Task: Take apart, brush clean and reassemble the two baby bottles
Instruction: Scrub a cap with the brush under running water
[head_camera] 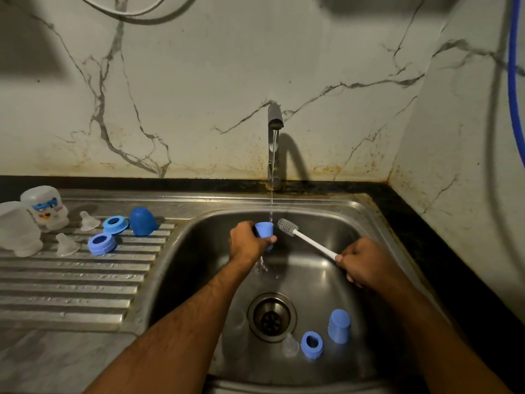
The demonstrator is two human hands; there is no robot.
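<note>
My left hand (pixel 246 240) grips a light blue bottle cap (pixel 264 229) mouth-up under the running water. My right hand (pixel 366 264) holds the white handle of a bottle brush (pixel 287 226), whose grey bristle head sits just right of the cap. On the draining board to the left stand two clear bottle bodies (pixel 45 209), upside down, with two clear teats (pixel 88 221), two blue collar rings (pixel 101 243) and a dark blue cap (pixel 142 221). In the basin lie another blue cap (pixel 339 325), a blue ring (pixel 311 344), a clear teat (pixel 290 345) and a faint clear bottle (pixel 237 334).
The tap (pixel 275 120) stands at the back of the steel sink (pixel 366 214) and runs a thin stream. The drain (pixel 272 317) is in the basin's middle. A marble wall rises behind and at right. A blue hose (pixel 512 81) hangs at the far right.
</note>
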